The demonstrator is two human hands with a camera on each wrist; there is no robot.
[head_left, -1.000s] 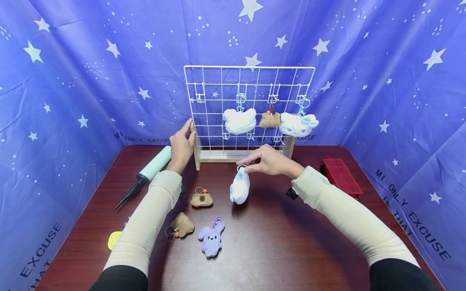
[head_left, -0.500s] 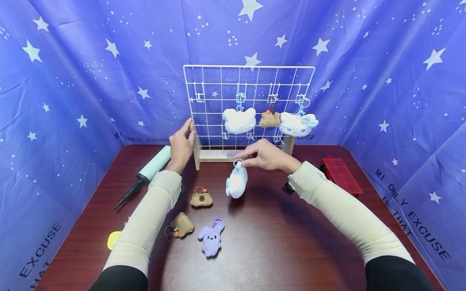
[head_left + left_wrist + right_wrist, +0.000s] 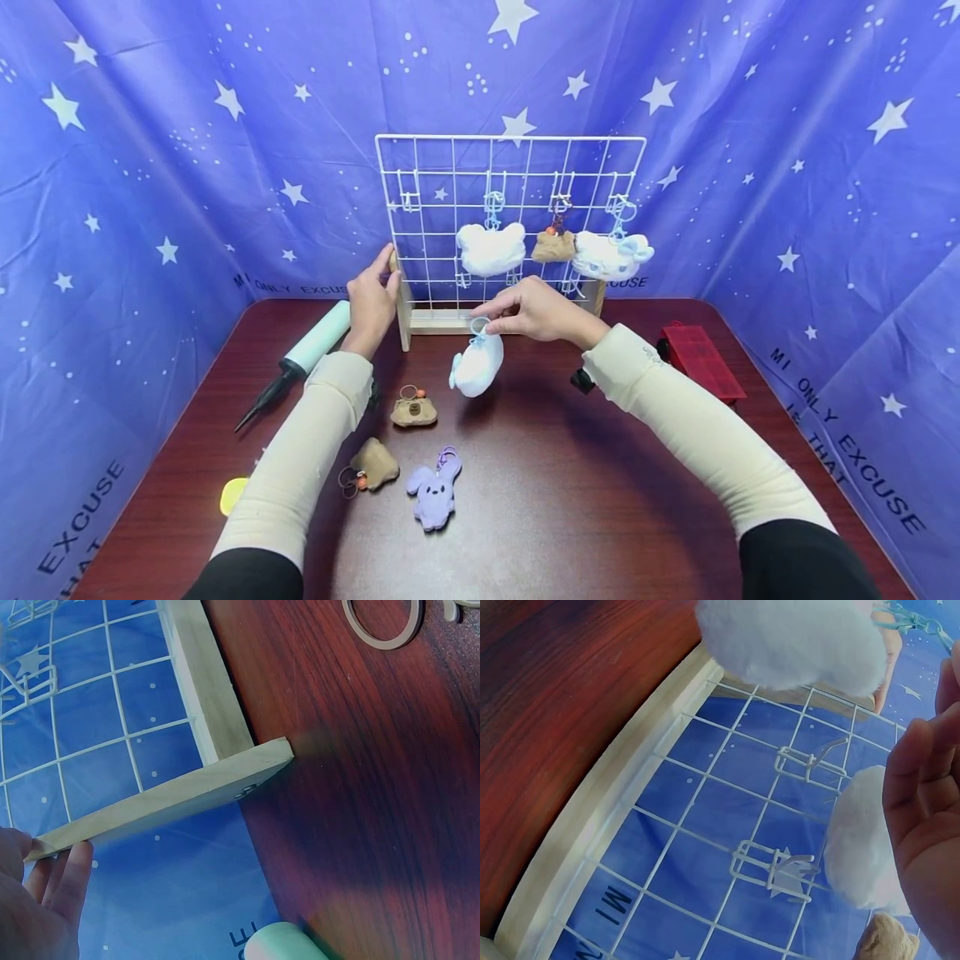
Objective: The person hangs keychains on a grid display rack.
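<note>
My right hand (image 3: 540, 312) pinches the ring of a white plush keychain (image 3: 480, 367), which dangles above the table in front of the wire grid rack (image 3: 442, 287). Its pale blue clasp (image 3: 922, 622) shows at the upper right of the right wrist view. My left hand (image 3: 372, 300) grips the rack's left wooden post (image 3: 150, 799), thumb on one side and fingers on the other. On the rack's hooks hang a white plush keychain (image 3: 491, 250), a brown one (image 3: 553, 247) and a white one with a blue bow (image 3: 611, 254). A bare hook (image 3: 410, 202) is at the upper left.
Two brown plush keychains (image 3: 414, 410) (image 3: 377, 463) and a purple bunny keychain (image 3: 435, 500) lie on the table (image 3: 570, 500). A mint hand pump (image 3: 318, 337) is at the left, a yellow object (image 3: 233, 495) nearer, and a red box (image 3: 703, 362) at the right.
My right hand has moved left and up toward the rack, bringing the white plush keychain along, and the keychain has swung to a tilt. The left hand stays on the post.
</note>
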